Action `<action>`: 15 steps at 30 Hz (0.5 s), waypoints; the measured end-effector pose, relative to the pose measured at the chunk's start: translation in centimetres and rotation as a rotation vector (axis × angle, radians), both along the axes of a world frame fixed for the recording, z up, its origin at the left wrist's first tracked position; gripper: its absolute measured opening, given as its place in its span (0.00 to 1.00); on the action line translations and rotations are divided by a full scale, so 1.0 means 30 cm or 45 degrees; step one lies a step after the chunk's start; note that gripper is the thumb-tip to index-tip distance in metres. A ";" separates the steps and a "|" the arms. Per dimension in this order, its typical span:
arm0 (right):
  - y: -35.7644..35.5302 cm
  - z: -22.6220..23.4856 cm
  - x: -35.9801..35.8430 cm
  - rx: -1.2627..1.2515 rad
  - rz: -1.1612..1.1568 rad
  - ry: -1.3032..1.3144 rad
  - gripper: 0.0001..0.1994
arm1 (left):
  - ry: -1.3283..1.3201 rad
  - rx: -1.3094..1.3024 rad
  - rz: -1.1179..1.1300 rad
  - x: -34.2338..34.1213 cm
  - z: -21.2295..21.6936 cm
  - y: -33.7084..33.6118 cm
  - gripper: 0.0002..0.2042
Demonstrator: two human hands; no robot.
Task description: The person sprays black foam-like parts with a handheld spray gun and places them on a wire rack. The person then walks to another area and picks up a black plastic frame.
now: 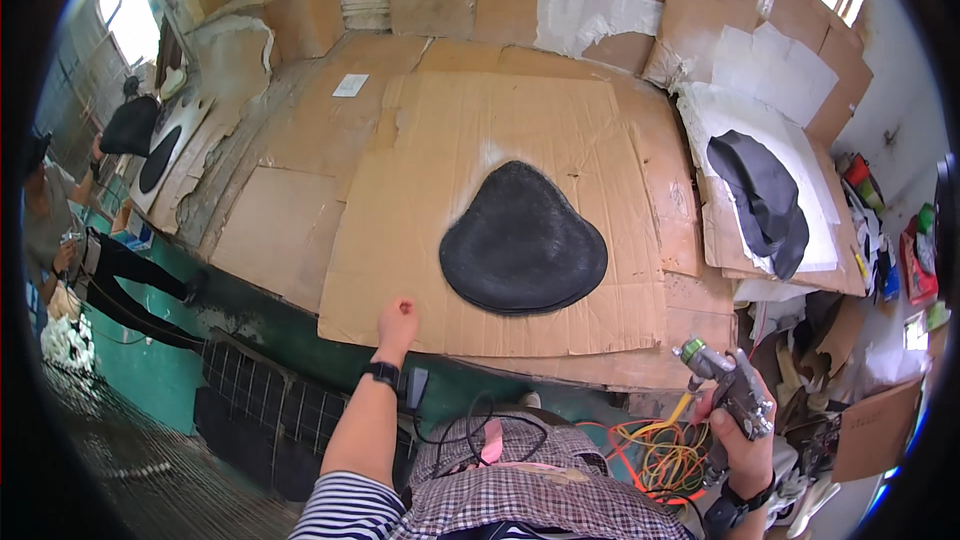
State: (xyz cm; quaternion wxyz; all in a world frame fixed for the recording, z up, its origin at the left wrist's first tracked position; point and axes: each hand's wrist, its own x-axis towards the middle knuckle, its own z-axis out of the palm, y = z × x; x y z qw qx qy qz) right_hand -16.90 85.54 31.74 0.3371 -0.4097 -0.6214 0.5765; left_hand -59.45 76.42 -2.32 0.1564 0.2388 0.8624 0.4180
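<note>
A black rounded-triangular padded piece (523, 238), shaped like a seat pad, lies on a cardboard sheet (400, 230) in front of me. My left hand (398, 326) is curled into a fist over the sheet's near left edge, apart from the black piece; I see nothing in it. At the right, my right hand (748, 450) is wrapped round a spray gun (738, 398). The gun's green-tipped nozzle points up and to the left, and a yellow hose hangs beside it.
Dark, wrinkled sheet material (760, 202) lies on a white-covered board at the right. Tangled orange and yellow hoses (665, 455) lie below the bench. Another person (75, 230) stands at the far left, holding up a dark pad (130, 127). A wire rack (265, 410) stands at lower left.
</note>
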 end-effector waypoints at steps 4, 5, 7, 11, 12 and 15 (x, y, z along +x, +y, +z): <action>0.028 0.021 0.024 -0.033 0.125 -0.145 0.29 | 0.050 -0.042 -0.111 0.010 0.012 0.129 0.06; 0.023 0.012 0.047 -0.069 0.192 -0.124 0.28 | 0.059 -0.063 -0.127 0.013 0.016 0.158 0.06; 0.011 -0.020 0.100 -0.161 0.242 -0.200 0.27 | 0.070 -0.099 -0.178 0.035 0.021 0.226 0.06; 0.035 -0.007 0.051 -0.206 0.137 -0.131 0.27 | 0.074 -0.166 -0.164 0.059 0.024 0.296 0.09; 0.042 -0.006 0.045 -0.183 0.160 -0.103 0.27 | 0.066 -0.181 -0.134 0.056 0.013 0.309 0.11; 0.052 -0.002 0.048 -0.181 0.282 -0.058 0.27 | 0.119 -0.269 -0.058 0.080 -0.009 0.337 0.13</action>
